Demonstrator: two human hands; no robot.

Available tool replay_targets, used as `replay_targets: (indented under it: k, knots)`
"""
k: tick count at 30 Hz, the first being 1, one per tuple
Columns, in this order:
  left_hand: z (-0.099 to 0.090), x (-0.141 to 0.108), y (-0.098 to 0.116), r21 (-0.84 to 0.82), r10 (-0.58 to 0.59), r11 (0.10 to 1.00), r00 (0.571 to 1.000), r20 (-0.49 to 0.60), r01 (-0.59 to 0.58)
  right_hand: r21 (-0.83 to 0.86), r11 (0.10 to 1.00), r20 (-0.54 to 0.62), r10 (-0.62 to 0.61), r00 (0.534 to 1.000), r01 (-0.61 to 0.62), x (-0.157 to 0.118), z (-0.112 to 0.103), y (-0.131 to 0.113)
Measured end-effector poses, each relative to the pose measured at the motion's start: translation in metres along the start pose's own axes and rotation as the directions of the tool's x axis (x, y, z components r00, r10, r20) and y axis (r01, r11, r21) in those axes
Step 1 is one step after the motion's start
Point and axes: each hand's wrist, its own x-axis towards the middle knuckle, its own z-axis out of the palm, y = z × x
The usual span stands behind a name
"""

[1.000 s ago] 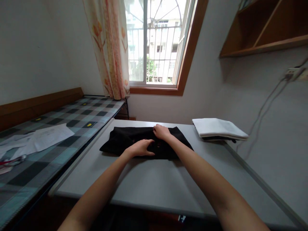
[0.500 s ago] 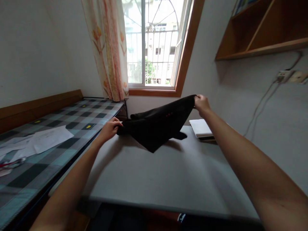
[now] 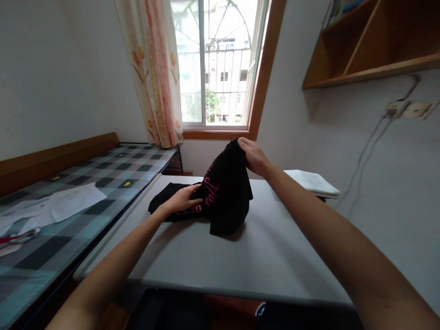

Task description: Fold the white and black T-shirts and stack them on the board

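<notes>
A black T-shirt (image 3: 228, 192) with pink lettering is bunched on the far half of the white table (image 3: 220, 261). Its left part lies on the tabletop, while the right part is raised into a peak. My right hand (image 3: 253, 155) grips that peak, fingers closed on the fabric. Over the low left part, my left hand (image 3: 182, 200) rests on the cloth beside the lettering, its fingers spread and thumb apart. Folds hide some of the print.
At the table's far right lies a white folded item (image 3: 311, 182), partly behind my right forearm. A bed with a checked cover (image 3: 103, 220) runs along the left, with papers (image 3: 68, 201) on it. A wooden shelf (image 3: 357, 73) hangs upper right.
The T-shirt was stretched between both hands above the table; its left part now lies down. My right hand moved left with its end, and my left hand released its edge and moved right.
</notes>
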Motion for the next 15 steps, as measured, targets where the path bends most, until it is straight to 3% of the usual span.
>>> replay_targets:
  k: [3,6,9,10,12,15]
  knots:
    - [-0.001,0.011,-0.003,-0.067,-0.009,0.998,0.999,-0.05,0.006,-0.325,0.938,-0.119,-0.167,0.979,0.12,0.002,-0.008,0.011]
    - [-0.019,0.024,-0.004,-0.259,-0.068,0.966,0.945,-0.32,-0.019,-0.546,0.828,-0.131,-0.233,0.964,0.126,-0.008,-0.014,0.032]
    - [-0.033,0.038,0.012,-0.514,-0.184,0.852,0.859,-0.477,-0.103,-0.529,0.826,0.154,-0.131,0.979,0.194,-0.029,-0.001,0.049]
    - [-0.034,0.042,0.02,-0.566,-0.192,0.814,0.858,-0.477,-0.132,-0.484,0.842,0.272,-0.115,0.955,0.239,-0.037,0.007,0.051]
    - [-0.03,0.045,0.037,-0.575,-0.119,0.802,0.9,-0.418,-0.161,-0.361,0.875,0.442,-0.144,0.885,0.323,-0.048,0.025,0.051]
    - [-0.017,0.042,0.053,-0.334,0.088,0.918,0.932,-0.353,-0.214,-0.198,0.924,0.544,-0.173,0.821,0.326,-0.053,0.044,0.045]
